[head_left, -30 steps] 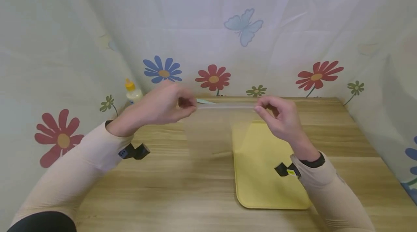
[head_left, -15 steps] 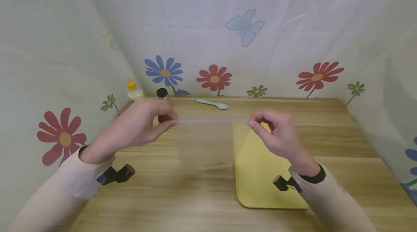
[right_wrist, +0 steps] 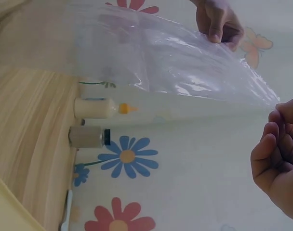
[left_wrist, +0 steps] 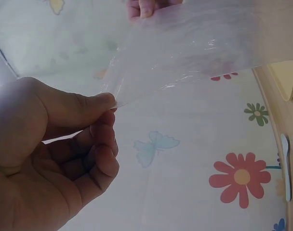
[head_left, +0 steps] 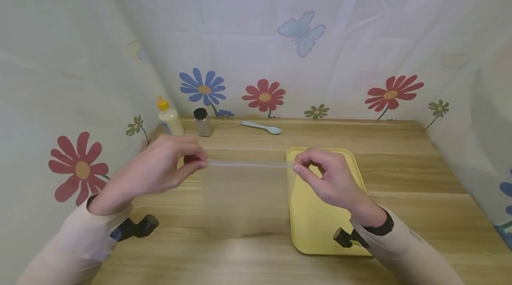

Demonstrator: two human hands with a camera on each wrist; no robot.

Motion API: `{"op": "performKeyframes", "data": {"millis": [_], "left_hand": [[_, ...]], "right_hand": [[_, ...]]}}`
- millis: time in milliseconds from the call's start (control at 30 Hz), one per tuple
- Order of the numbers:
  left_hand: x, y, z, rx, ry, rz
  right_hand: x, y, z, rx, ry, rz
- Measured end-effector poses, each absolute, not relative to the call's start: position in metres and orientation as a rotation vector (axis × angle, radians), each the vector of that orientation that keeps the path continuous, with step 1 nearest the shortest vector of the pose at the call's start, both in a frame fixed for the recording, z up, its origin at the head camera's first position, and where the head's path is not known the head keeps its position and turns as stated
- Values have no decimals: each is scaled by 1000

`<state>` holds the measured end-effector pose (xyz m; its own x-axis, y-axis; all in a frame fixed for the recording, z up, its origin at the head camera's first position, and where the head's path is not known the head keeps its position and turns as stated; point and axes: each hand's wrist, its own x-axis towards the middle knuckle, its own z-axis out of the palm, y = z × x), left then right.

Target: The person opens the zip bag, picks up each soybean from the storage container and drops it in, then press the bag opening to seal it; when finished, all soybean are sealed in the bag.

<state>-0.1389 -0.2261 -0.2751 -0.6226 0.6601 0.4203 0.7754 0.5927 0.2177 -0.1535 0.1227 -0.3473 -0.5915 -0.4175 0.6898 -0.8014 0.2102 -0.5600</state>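
A clear plastic bag (head_left: 246,200) hangs stretched between the two hands over the wooden table, its top edge level. My left hand (head_left: 156,165) pinches the left top corner between thumb and index finger. At the opposite corner, my right hand (head_left: 330,180) pinches the edge the same way, above the yellow tray. In the left wrist view, the thumb of the left hand (left_wrist: 59,149) presses the film (left_wrist: 180,53) at its tip, other fingers curled. The right wrist view shows the bag (right_wrist: 170,62) running from the right hand (right_wrist: 281,159) up toward the left.
A yellow tray (head_left: 316,227) lies on the table (head_left: 408,165), partly under the right hand. Along the back stand a bottle with a yellow nozzle (head_left: 171,120) and a black-capped jar (head_left: 202,126). A pale blue spoon (head_left: 260,127) lies beside them. Floral cloth (head_left: 340,54) encloses the table.
Both hands have come down and toward the body, shifting left, with the bag stretched between them. The jar and the whole spoon, earlier hidden behind the left hand and bag, now show.
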Motion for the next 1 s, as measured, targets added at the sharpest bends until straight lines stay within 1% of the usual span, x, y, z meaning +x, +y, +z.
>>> {"op": "performKeyframes", "data": {"millis": [167, 400, 700, 1000], "left_hand": [[-159, -231, -291, -1165, -2593, -544], [-193, -235, -320, -1058, -2662, -559], [-241, -238, -376, -1038, -2598, -590], [-278, -234, -423, -944, -2676, -629]], "right_hand": [[-173, 118, -363, 1109, -2152, 1367], [-210, 113, -384, 1117, -2211, 1316], [-255, 111, -415, 1059, -2385, 1218], [-294, 107, -439, 1050, -2629, 988]]}}
